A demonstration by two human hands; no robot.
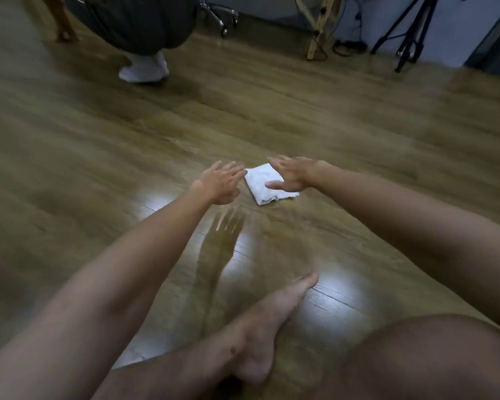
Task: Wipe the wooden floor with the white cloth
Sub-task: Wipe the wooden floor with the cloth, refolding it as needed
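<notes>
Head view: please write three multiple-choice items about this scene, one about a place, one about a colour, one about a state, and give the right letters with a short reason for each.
1. Where does the cloth lie?
A. on the floor, partly under the right hand
B. on a chair
C. across the bare foot

2. What colour is the cloth?
A. blue
B. white
C. red

3. How are the fingers of the left hand?
A. clenched in a fist
B. pinching the cloth
C. straight and spread

Answers:
1. A: the cloth is flat on the floor, and the right hand covers its right part.
2. B: it looks plain white against the brown wood.
3. C: the fingers reach out beside the cloth and hold nothing.
</notes>
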